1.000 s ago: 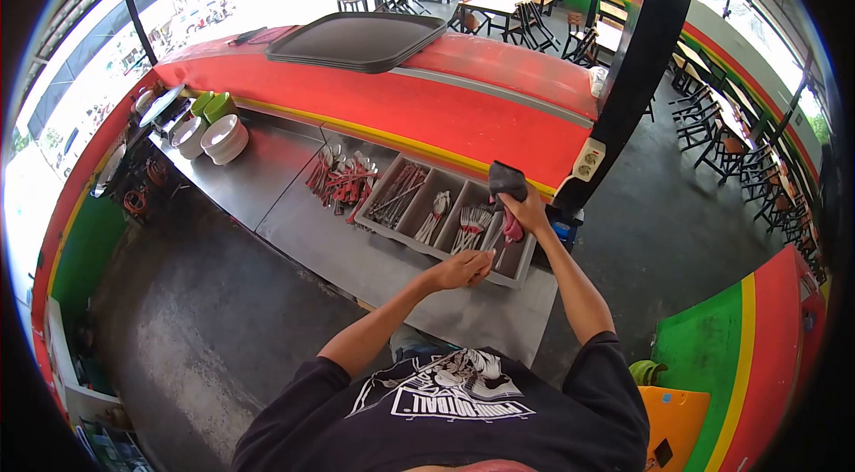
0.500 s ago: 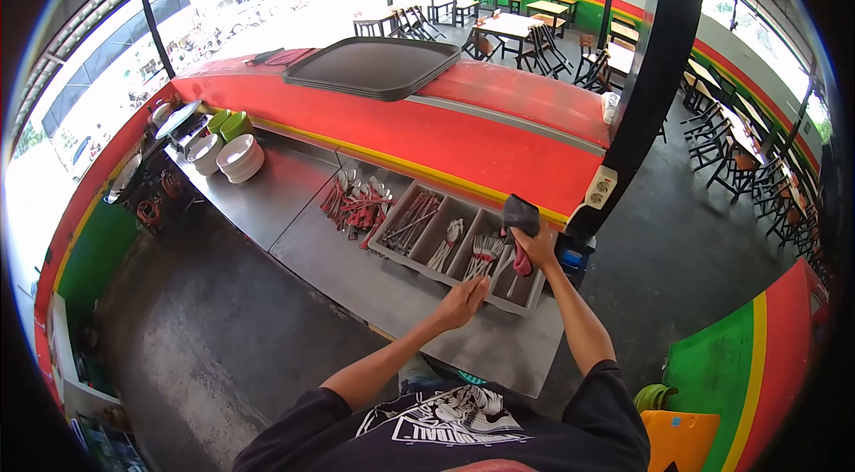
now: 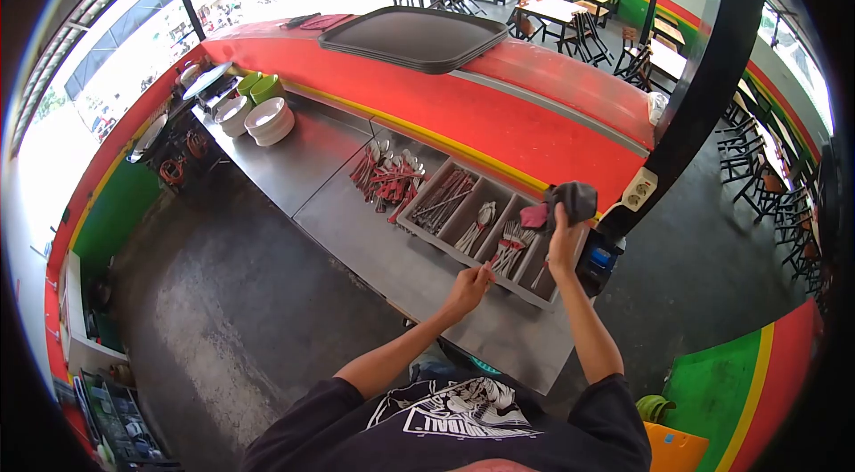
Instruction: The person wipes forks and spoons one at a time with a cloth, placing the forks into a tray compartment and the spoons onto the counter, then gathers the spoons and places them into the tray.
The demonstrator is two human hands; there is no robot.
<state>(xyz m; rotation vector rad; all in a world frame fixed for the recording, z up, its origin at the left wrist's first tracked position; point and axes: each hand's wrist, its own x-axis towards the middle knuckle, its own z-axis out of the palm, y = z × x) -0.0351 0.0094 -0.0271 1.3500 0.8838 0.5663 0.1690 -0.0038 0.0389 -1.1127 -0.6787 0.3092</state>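
Note:
My right hand (image 3: 563, 245) is closed around a dark grey and dull red cloth (image 3: 574, 202), held above the right end of a grey cutlery tray (image 3: 545, 297). My left hand (image 3: 469, 288) is closed in a pinch at the tray's front edge; a small reddish bit shows at its fingertips, too small to name. Forks (image 3: 511, 247) lie in the compartment just beyond the left hand, and spoons (image 3: 478, 224) in the one to its left. Thin dark red utensils (image 3: 445, 202) fill the leftmost compartment. The right compartment is partly hidden by my right hand.
Left of the tray lies a pile of red-handled cutlery (image 3: 389, 178) on the steel counter (image 3: 334, 227). Stacked white plates (image 3: 269, 123) and green bowls (image 3: 265, 89) stand farther left. Dark trays (image 3: 414, 36) rest on the red ledge. A black post (image 3: 704, 107) rises at the right.
The view has shifted, so the counter sits further right. The cloth's reddish end, hanging below my right hand before, is now raised to its left. My left hand remains at the tray's front edge.

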